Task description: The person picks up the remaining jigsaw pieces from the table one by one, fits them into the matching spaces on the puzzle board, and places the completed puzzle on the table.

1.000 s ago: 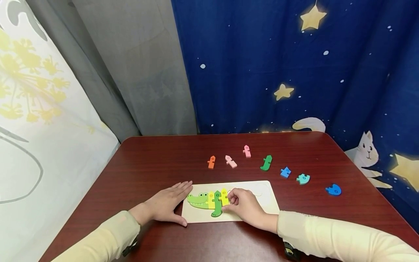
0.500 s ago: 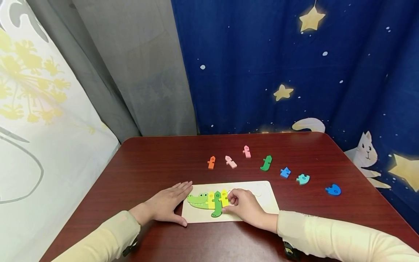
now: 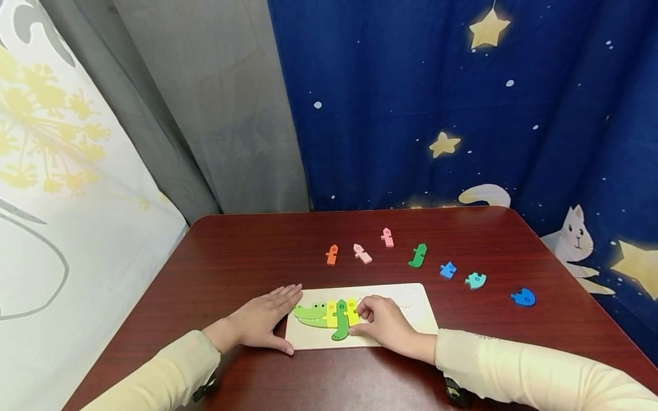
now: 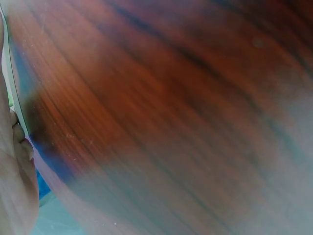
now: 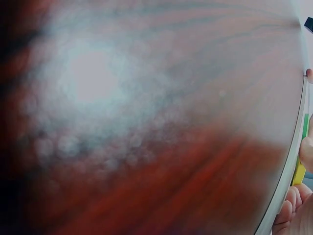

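On the table lies a pale wooden puzzle board [image 3: 319, 341]. A green crocodile head piece [image 3: 311, 315], a yellow piece [image 3: 331, 314] and a green leg piece [image 3: 341, 322] sit side by side on it. My right hand [image 3: 386, 323] pinches a second yellow puzzle piece [image 3: 352, 311], which stands against the leg piece's right side. With fingers extended, my left hand [image 3: 264, 319] rests at the board's left edge. Only a sliver of the left hand [image 4: 17, 171] appears in the left wrist view. The right wrist view shows some fingers [image 5: 307, 152] beside the yellow piece at its right border.
Beyond the board lie loose pieces: orange [image 3: 332, 255], light pink [image 3: 362, 253], pink [image 3: 388, 237], green [image 3: 418, 256], blue [image 3: 448, 270], teal [image 3: 475, 280] and a rounded blue one [image 3: 524, 297]. Curtains [image 3: 390, 114] hang behind the dark red table [image 3: 247, 251].
The yellow piece under my right hand has shifted slightly toward me, with its top now nearer level with the neighbouring pieces. My left hand stays in place.
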### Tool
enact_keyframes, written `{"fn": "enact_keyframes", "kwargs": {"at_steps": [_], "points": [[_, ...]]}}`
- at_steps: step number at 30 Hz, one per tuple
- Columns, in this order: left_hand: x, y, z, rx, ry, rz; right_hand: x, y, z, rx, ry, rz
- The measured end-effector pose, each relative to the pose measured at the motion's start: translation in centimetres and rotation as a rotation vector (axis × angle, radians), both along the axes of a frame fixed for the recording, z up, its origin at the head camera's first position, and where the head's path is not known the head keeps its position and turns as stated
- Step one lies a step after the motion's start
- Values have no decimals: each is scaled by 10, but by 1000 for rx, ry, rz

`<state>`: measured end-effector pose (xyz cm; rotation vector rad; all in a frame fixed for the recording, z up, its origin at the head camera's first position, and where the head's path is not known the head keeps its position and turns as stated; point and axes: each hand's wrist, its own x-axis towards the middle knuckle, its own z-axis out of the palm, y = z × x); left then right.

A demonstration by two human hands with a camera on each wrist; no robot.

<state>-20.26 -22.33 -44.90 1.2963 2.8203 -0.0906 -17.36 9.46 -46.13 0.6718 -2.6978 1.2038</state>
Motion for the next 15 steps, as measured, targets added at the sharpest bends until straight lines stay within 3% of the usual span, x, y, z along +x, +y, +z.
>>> {"fn": "enact_keyframes", "kwargs": {"at_steps": [15], "points": [[0, 0, -2, -5, 10, -9, -2, 3, -1, -32, -1, 36]]}}
